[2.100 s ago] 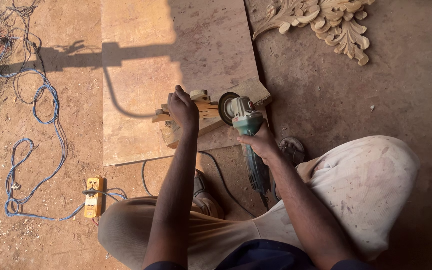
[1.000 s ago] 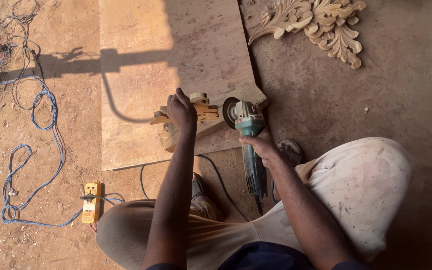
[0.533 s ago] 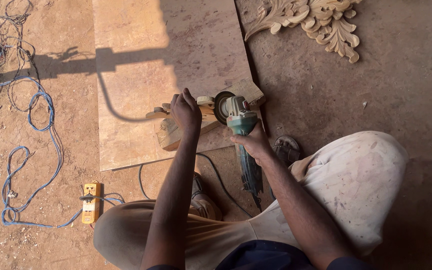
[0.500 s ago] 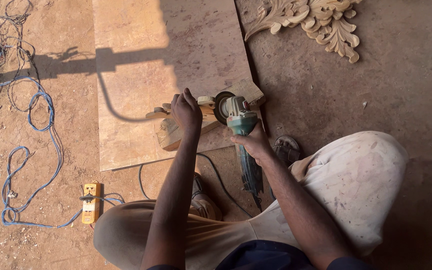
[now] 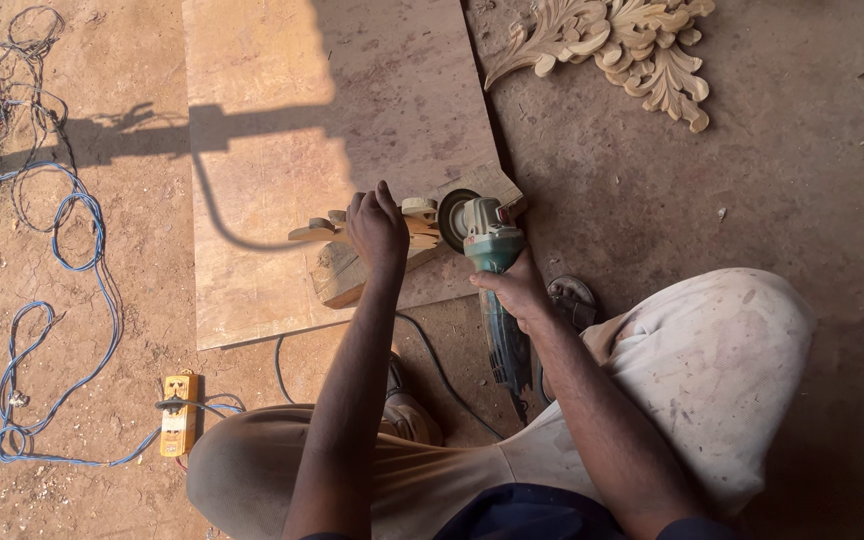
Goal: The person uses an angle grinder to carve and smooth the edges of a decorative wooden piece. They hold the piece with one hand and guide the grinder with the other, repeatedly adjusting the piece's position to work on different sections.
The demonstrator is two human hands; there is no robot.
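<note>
Two hands are busy mid-frame: the left hand (image 5: 377, 225) presses the small, hard, light carved wood piece (image 5: 352, 262) flat; the right hand (image 5: 514, 290) grips the heavy green angle grinder (image 5: 492, 262) round its body.

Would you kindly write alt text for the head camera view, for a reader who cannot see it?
Seen from above, a seated person's left hand steadies a small carved wood piece on a flat board while the right hand holds a green angle grinder against it. A blue cable and a finished leaf carving lie on the dirt floor.
</note>
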